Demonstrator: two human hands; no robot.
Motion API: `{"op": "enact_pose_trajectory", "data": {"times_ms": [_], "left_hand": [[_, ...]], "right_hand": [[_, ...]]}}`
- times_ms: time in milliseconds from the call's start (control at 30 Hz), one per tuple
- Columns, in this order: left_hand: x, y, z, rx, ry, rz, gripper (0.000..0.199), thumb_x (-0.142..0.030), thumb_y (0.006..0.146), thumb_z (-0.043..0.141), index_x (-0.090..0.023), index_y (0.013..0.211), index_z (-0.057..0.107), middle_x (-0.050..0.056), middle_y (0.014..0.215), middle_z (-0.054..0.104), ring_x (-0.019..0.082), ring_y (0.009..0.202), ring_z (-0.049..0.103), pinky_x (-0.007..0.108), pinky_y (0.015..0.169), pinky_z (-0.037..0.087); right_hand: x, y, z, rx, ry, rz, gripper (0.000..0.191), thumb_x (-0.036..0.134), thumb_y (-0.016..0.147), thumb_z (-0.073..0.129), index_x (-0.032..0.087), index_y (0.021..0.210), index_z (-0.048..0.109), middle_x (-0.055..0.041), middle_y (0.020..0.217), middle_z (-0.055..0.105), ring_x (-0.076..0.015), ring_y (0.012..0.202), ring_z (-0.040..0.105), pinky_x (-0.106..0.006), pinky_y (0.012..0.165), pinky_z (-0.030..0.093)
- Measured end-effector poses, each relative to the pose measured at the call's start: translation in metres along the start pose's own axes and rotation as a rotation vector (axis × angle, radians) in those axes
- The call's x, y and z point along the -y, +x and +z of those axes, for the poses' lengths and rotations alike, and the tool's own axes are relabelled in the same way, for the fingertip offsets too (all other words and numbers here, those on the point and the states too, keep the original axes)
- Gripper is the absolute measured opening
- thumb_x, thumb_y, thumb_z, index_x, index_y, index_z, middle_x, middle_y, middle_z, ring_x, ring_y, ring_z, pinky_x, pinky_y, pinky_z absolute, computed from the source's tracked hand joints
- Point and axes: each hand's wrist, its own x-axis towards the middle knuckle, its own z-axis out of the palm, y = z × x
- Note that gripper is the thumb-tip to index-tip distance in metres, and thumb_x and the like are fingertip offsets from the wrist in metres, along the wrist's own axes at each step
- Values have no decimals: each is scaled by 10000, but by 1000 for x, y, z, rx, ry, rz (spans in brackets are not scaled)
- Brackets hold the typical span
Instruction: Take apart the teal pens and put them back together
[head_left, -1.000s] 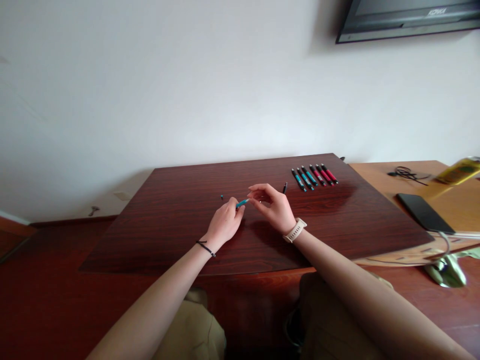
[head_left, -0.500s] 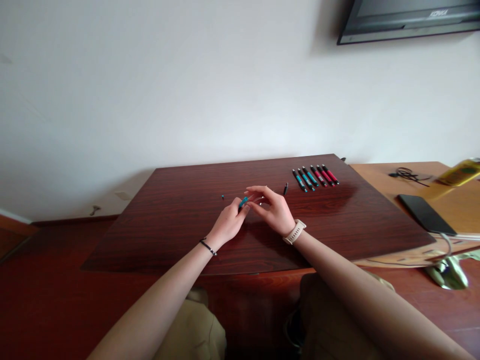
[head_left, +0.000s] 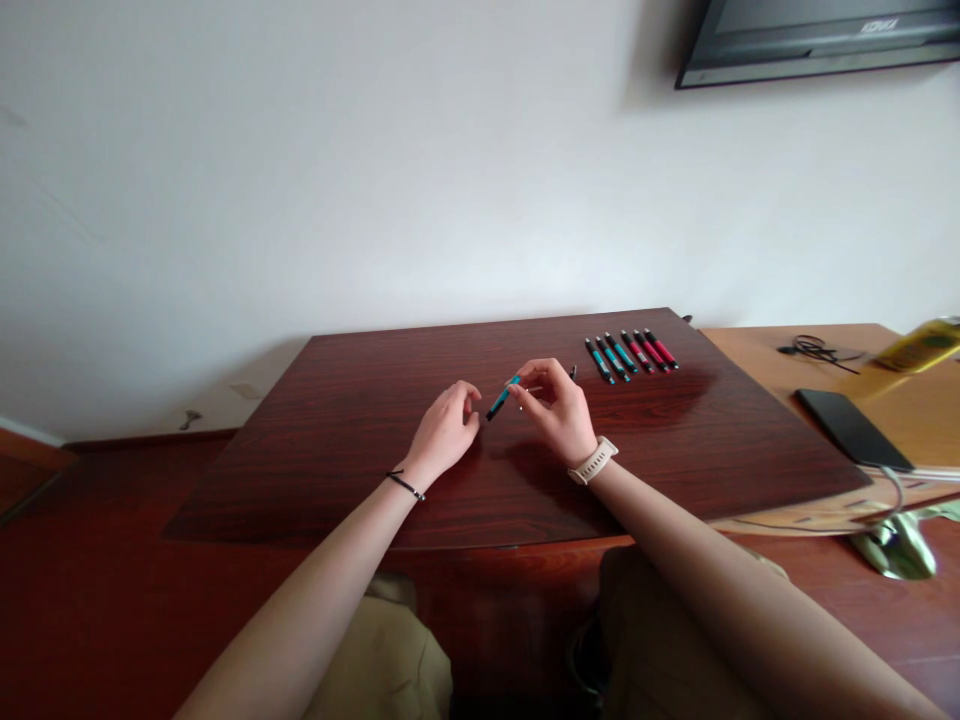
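My right hand [head_left: 555,405] pinches a teal and black pen barrel [head_left: 503,398] between thumb and fingers, its black end slanting down to the left. Just left of that black end is my left hand [head_left: 444,428], fingers curved, with a gap between thumb and forefinger and nothing visible in it. A small black pen part [head_left: 574,372] lies behind my right hand, mostly covered by it. Tiny light bits show under the right fingers, too small to name. The small teal piece on the table is hidden behind my left hand.
Several teal pens [head_left: 611,358] and red pens [head_left: 651,350] lie in a row on the dark wooden table [head_left: 360,400]. On the lighter desk to the right are a black phone [head_left: 853,428], a coiled cable [head_left: 817,348] and a yellow can [head_left: 919,345].
My left hand has let go of the teal pen barrel and moved left, over where the small teal piece lay. The barrel is now in my right hand alone, raised slightly.
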Motion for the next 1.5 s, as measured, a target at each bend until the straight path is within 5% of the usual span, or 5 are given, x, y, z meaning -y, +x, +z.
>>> {"op": "enact_pose_trajectory", "data": {"times_ms": [133, 533, 733, 933, 1500], "left_hand": [[30, 8, -17, -169, 237, 63, 232, -168, 983, 603, -212, 1193, 689, 121, 1151, 658, 309, 1128, 611, 444, 1017, 502], [63, 10, -16, -41, 206, 67, 277, -179, 1023, 548, -226, 1096, 810, 124, 1115, 728, 308, 1073, 669, 433, 994, 509], [44, 15, -8, -93, -283, -153, 75, -263, 910, 743, -236, 941, 806, 84, 1010, 799, 269, 950, 735, 403, 932, 531], [-7, 3, 10, 55, -978, -356, 306, -395, 815, 857, -175, 1009, 769, 122, 1052, 820, 228, 958, 751, 353, 878, 551], [-24, -4, 19, 88, -1213, -491, 288, -284, 802, 918, -137, 1001, 770, 143, 1012, 814, 170, 850, 736, 269, 761, 525]], "right_hand": [[-4, 4, -2, -41, 17, 50, 338, 526, 943, 768, 231, 1096, 707, -55, 1003, 762, -194, 866, 722, -316, 762, 591], [-14, 8, 3, -142, 292, 259, 389, 496, 817, 886, 207, 1044, 757, -63, 1005, 791, -202, 920, 742, -362, 854, 605], [-15, 9, 1, -203, 365, 316, 419, 499, 775, 914, 207, 1030, 755, -57, 972, 792, -192, 886, 738, -370, 863, 614], [-21, 11, -1, -250, 361, 247, 405, 502, 802, 893, 215, 1045, 743, -61, 1012, 787, -203, 940, 737, -386, 895, 621], [-18, 11, -3, -241, 228, 152, 364, 499, 868, 847, 212, 1064, 738, -65, 1032, 777, -208, 963, 739, -388, 923, 616]]}}
